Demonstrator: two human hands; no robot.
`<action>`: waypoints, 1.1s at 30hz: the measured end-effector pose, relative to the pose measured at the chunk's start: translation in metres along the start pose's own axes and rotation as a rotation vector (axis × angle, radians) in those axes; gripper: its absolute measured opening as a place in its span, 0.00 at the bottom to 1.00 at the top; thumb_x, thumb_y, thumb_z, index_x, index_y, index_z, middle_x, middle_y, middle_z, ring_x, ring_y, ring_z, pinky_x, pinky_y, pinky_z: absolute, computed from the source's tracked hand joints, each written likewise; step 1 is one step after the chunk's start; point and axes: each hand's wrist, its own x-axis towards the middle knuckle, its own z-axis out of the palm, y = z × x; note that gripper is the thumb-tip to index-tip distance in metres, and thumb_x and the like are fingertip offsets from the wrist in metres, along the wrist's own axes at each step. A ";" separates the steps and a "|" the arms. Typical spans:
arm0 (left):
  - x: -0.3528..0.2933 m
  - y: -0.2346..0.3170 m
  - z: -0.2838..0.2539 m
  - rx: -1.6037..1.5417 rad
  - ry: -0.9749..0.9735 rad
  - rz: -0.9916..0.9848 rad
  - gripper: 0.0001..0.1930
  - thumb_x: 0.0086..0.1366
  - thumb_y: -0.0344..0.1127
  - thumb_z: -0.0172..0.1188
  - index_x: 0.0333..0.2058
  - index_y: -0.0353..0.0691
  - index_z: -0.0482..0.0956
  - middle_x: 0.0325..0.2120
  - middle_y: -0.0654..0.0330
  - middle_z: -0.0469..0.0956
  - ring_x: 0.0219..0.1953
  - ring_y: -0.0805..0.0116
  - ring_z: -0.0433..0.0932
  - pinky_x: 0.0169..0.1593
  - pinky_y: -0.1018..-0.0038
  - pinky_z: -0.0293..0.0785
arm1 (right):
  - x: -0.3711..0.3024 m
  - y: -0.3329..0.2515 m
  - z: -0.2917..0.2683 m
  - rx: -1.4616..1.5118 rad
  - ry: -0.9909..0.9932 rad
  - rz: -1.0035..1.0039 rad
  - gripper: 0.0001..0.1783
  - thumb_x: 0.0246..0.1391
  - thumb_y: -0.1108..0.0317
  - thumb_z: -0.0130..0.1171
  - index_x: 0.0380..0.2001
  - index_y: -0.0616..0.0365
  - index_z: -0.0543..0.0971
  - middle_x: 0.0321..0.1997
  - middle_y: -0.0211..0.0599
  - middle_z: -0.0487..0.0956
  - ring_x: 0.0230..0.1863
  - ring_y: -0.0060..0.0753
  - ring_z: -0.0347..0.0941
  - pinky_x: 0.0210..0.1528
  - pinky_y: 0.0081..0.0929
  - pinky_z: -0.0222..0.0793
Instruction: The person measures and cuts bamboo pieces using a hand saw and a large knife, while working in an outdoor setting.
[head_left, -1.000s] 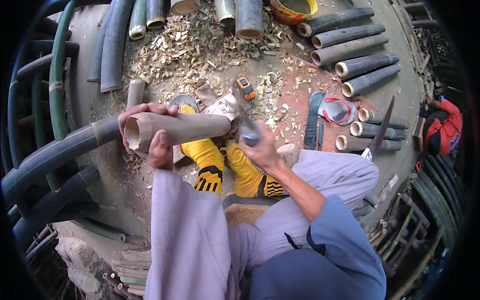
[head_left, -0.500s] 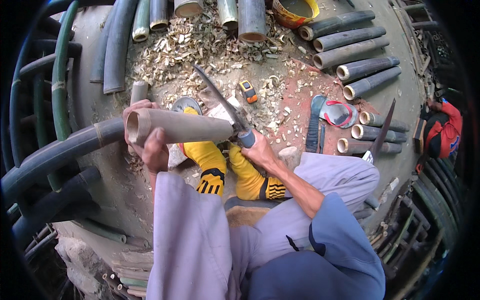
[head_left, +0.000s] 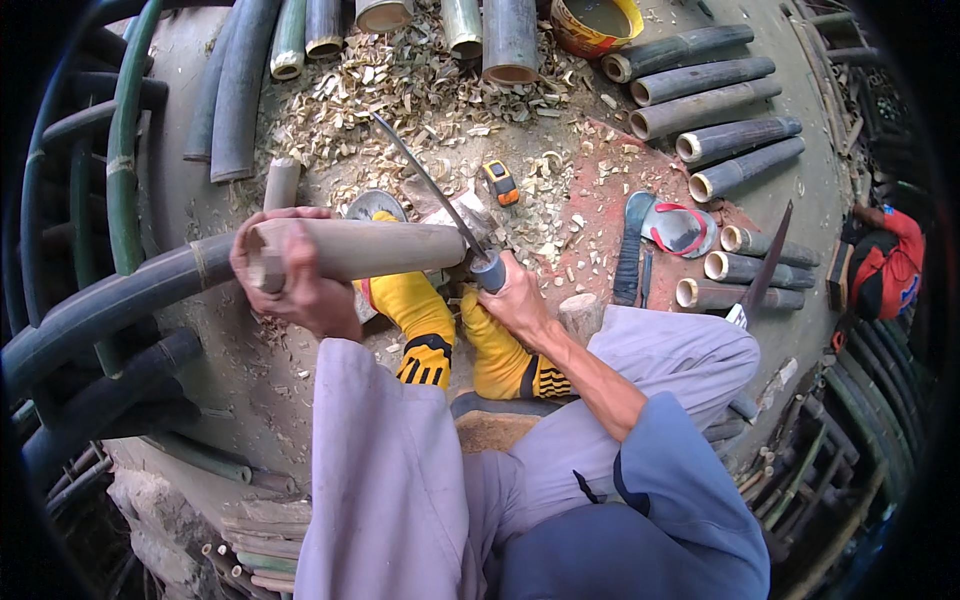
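Note:
A peeled, pale brown bamboo tube (head_left: 385, 248) lies nearly level in front of me, its hollow end to the left. My left hand (head_left: 315, 285) is wrapped round that end, fingers slightly blurred. Closed on the blue-grey handle of a machete (head_left: 425, 182), my right hand (head_left: 518, 302) is by the tube's right end. The thin dark blade slants up and left beyond the tube, seen nearly edge-on. Whether it touches the tube, I cannot tell. Below the tube are my feet in yellow socks (head_left: 412, 312) with black stripes.
Pale shavings (head_left: 400, 95) cover the ground ahead, near an orange-and-black tape measure (head_left: 501, 183). Cut bamboo tubes (head_left: 705, 112) line the right side, with a sandal (head_left: 680, 228) and an upright saw blade (head_left: 768, 265). Long poles (head_left: 115, 300) crowd the left. A person in red (head_left: 890, 262) is far right.
My left hand has shifted its hold, its fingers now further over the tube's near side. The machete blade has turned to show a thinner edge. The tube's right end sits slightly higher.

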 end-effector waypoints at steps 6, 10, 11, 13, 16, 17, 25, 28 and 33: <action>0.004 -0.001 -0.007 0.036 0.062 0.006 0.20 0.53 0.25 0.59 0.45 0.31 0.66 0.29 0.50 0.75 0.28 0.61 0.78 0.37 0.66 0.78 | -0.021 -0.052 -0.032 0.126 0.120 -0.248 0.20 0.41 0.74 0.64 0.39 0.66 0.71 0.26 0.50 0.79 0.29 0.41 0.81 0.30 0.37 0.74; 0.008 -0.002 -0.013 -0.015 0.095 -0.046 0.19 0.54 0.26 0.60 0.44 0.32 0.66 0.29 0.50 0.75 0.28 0.62 0.78 0.37 0.67 0.79 | -0.021 -0.028 -0.013 0.344 0.209 -0.282 0.18 0.42 0.73 0.66 0.36 0.62 0.70 0.26 0.45 0.80 0.27 0.38 0.80 0.27 0.30 0.75; 0.007 -0.006 -0.011 -0.010 0.081 -0.055 0.19 0.54 0.26 0.60 0.44 0.32 0.66 0.29 0.50 0.75 0.28 0.62 0.78 0.37 0.68 0.79 | -0.016 -0.011 -0.003 0.310 0.190 -0.256 0.17 0.42 0.74 0.65 0.35 0.62 0.70 0.26 0.45 0.80 0.27 0.40 0.80 0.27 0.32 0.75; 0.007 -0.004 -0.008 0.017 0.074 -0.026 0.19 0.54 0.26 0.60 0.44 0.32 0.66 0.30 0.50 0.75 0.28 0.62 0.78 0.37 0.68 0.79 | -0.003 -0.005 0.006 0.088 0.055 -0.149 0.17 0.41 0.74 0.64 0.35 0.64 0.69 0.26 0.52 0.79 0.28 0.45 0.80 0.27 0.38 0.74; -0.001 -0.001 0.000 0.050 0.058 -0.018 0.19 0.54 0.26 0.60 0.44 0.32 0.67 0.30 0.50 0.76 0.29 0.61 0.78 0.37 0.67 0.79 | -0.013 -0.006 -0.009 -0.066 -0.004 -0.080 0.18 0.41 0.74 0.64 0.36 0.65 0.69 0.27 0.55 0.79 0.29 0.46 0.80 0.29 0.41 0.73; -0.002 0.002 -0.001 0.050 0.042 -0.074 0.19 0.53 0.26 0.60 0.44 0.32 0.67 0.30 0.50 0.76 0.29 0.61 0.78 0.37 0.67 0.79 | -0.013 -0.013 -0.015 -0.065 -0.063 0.060 0.19 0.41 0.74 0.64 0.38 0.65 0.69 0.27 0.55 0.78 0.30 0.47 0.80 0.31 0.41 0.73; 0.001 -0.001 -0.006 -0.119 -0.060 0.009 0.21 0.51 0.26 0.54 0.46 0.32 0.65 0.29 0.50 0.73 0.29 0.58 0.77 0.39 0.59 0.79 | -0.026 -0.033 -0.017 0.293 0.322 -0.401 0.19 0.41 0.75 0.66 0.37 0.62 0.71 0.25 0.37 0.78 0.26 0.29 0.78 0.29 0.24 0.74; -0.001 -0.006 -0.012 -0.177 -0.078 -0.014 0.21 0.50 0.27 0.53 0.46 0.33 0.65 0.30 0.49 0.73 0.31 0.57 0.76 0.39 0.59 0.79 | -0.008 0.023 -0.002 0.067 0.000 0.019 0.16 0.43 0.74 0.62 0.37 0.64 0.71 0.26 0.48 0.79 0.25 0.40 0.78 0.28 0.33 0.74; 0.004 -0.006 -0.029 -0.138 -0.011 -0.017 0.23 0.49 0.28 0.54 0.47 0.35 0.65 0.32 0.48 0.73 0.31 0.56 0.76 0.40 0.57 0.78 | -0.020 -0.027 -0.024 0.001 -0.006 -0.055 0.17 0.43 0.73 0.63 0.37 0.65 0.71 0.27 0.50 0.79 0.29 0.43 0.80 0.30 0.36 0.74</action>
